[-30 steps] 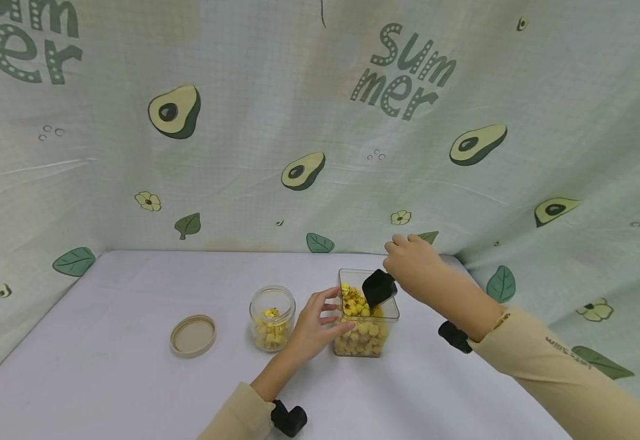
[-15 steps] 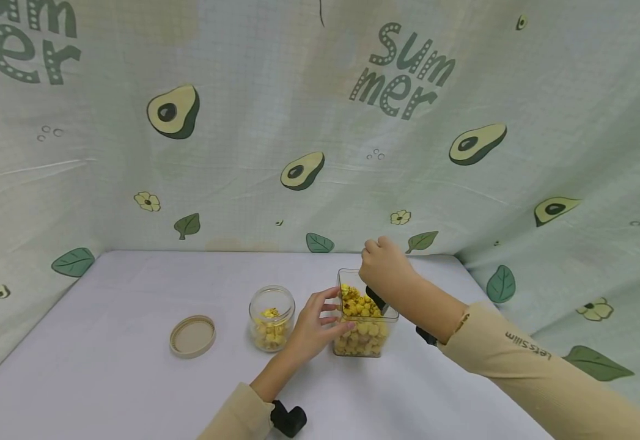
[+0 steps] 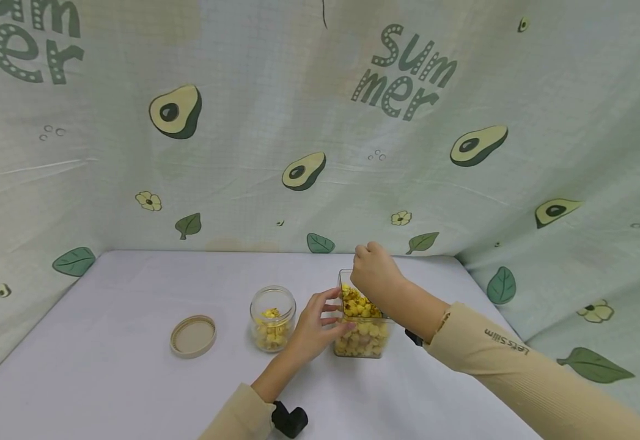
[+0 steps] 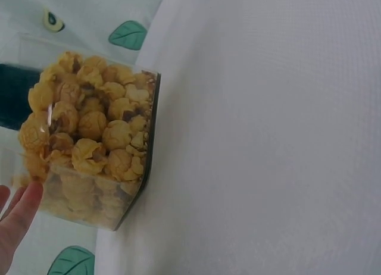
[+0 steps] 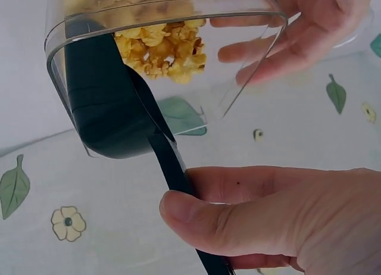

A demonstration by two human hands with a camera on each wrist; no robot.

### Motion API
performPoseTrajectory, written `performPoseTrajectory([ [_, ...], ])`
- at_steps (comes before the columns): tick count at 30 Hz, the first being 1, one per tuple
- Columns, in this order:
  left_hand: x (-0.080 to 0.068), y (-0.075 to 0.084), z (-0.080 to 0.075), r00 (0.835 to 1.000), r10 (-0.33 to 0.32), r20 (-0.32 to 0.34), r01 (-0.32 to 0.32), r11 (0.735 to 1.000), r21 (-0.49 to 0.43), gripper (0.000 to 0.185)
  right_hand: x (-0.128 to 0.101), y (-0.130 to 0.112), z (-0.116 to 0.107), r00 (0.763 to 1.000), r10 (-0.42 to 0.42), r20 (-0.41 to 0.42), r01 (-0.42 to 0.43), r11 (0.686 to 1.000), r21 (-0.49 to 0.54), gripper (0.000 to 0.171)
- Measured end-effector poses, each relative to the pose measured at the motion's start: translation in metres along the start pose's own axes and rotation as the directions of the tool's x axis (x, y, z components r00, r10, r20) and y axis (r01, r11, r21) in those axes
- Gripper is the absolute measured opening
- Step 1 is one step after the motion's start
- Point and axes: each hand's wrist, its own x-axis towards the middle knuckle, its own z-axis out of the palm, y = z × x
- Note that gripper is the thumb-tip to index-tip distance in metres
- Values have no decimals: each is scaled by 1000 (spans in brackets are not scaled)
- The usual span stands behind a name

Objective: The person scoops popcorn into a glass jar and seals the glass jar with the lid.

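A clear square-mouthed container (image 3: 337,349) of caramel-coloured popcorn (image 4: 89,120) stands on the table. My right hand (image 3: 376,275) is above its far right side, hiding much of the opening in the head view. That hand's thumb and fingers grip the handle of a black scoop (image 5: 110,111), whose bowl dips inside the rim, beside the popcorn. With fingers fairly straight, my left hand (image 3: 314,324) touches the container's left wall, thumb at the near rim. Just left of that hand is an uncovered round glass jar (image 3: 272,296), partly filled with popcorn.
A round beige lid (image 3: 193,336) lies on the white tabletop (image 3: 105,366), left of the jar. Behind and at both sides hangs a pale curtain (image 3: 231,122) printed with avocados and leaves. A black wrist camera (image 3: 289,420) sits on the left forearm.
My right hand has moved left and over the container, carrying the scoop from above the rim down into it. The left hand, jar and lid stay where they were.
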Motion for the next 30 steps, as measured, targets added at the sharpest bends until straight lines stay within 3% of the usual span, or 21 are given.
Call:
performPoseTrajectory([
  [7,1,-3,-1,1000,-3,4,3,1000,-10,63,6,-10,4,996,-49,75,47,999,25,18],
  [14,0,-3,-1,1000,-1,-1,1,1000,-15,65,8,9,2,989,-83,124,59,981,186,8],
  [18,-1,0,0,1000,2,-2,-2,1000,-16,65,4,23,13,985,-109,131,59,940,337,1],
  [22,-2,2,0,1000,0,-5,0,1000,-10,64,1,33,28,986,-133,100,72,883,463,12],
  [26,-2,2,-1,1000,-11,-6,11,1000,-12,65,1,37,34,985,-153,81,86,837,540,14],
  [30,2,-8,1,1000,-16,4,16,1000,-17,66,0,41,35,978,-178,110,80,803,590,8],
])
